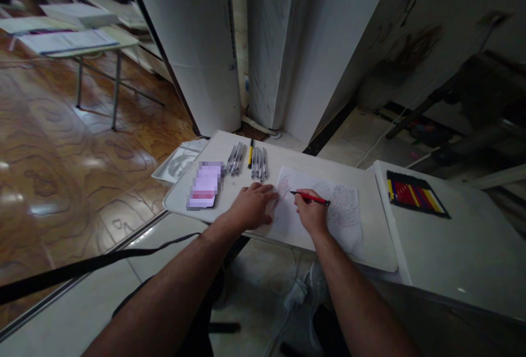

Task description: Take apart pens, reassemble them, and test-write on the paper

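Red pen (pixel 317 199): pinched in curled right hand (pixel 311 213), over the written paper (pixel 288 226) on the table (pixel 372 225); long axis nearly crosswise, tip leftward. Left hand (pixel 255 205): loosely spread, palm down by the paper's left edge, grasping nothing.

Phone (pixel 206 183) lies on left end of bench (pixel 376 236), pens (pixel 250 155) to its right. Paper (pixel 340 205) lies farther right; pen set (pixel 414 195) right of paper.

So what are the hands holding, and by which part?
The right hand holds a red pen near its tip; the left hand grips nothing, resting by the paper.
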`<state>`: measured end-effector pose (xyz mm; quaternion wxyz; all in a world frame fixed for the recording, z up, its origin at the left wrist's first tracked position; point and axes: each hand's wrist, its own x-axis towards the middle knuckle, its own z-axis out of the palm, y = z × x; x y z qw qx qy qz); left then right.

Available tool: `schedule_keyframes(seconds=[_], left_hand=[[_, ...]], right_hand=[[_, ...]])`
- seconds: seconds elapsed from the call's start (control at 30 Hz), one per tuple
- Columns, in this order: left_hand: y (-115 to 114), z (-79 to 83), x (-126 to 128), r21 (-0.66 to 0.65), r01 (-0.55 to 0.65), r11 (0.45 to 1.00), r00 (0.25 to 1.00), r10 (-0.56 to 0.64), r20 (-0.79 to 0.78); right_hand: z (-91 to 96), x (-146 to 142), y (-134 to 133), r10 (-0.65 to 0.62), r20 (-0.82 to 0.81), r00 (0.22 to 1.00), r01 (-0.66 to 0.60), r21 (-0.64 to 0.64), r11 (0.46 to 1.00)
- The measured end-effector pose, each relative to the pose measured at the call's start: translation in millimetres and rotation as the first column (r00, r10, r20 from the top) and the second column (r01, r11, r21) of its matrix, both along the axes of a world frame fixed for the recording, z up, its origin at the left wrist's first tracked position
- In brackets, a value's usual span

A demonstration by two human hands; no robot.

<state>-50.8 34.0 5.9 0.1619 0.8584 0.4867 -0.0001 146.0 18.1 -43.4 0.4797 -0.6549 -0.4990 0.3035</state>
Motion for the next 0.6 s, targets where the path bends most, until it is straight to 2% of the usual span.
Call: schedule_keyframes(seconds=[0.13,0.27,0.37,0.53,0.6], left_hand=[[0.1,0.3,-0.4,0.007,0.004,1.0,1.0,-0.004,0.013],[-0.6,3.6,0.1,-0.002,0.002,1.0,1.0,-0.002,0.009],[-1.3,6.3,1.3,-0.026,-0.013,1.0,1.0,0.013,-0.008],[-1.1,5.3,1.7,-0.026,-0.016,1.0,1.0,0.016,0.002],[-0.9,4.1,1.2,-0.014,-0.013,1.0,1.0,0.013,0.011]], right_hand=[[0.7,1.4,-0.7,0.107,0.028,0.994,-0.108,0.013,0.994],[-0.6,0.7,1.3,0.01,-0.01,1.0,-0.011,-0.034,0.999],[-1.1,-0.4,2.1,-0.029,0.01,1.0,0.03,-0.014,0.999],[-0.1,1.3,-0.3,0.095,0.018,0.995,-0.095,0.006,0.995],[-1.0,2.0,-0.1,0.094,0.006,0.996,-0.094,-0.008,0.996]])
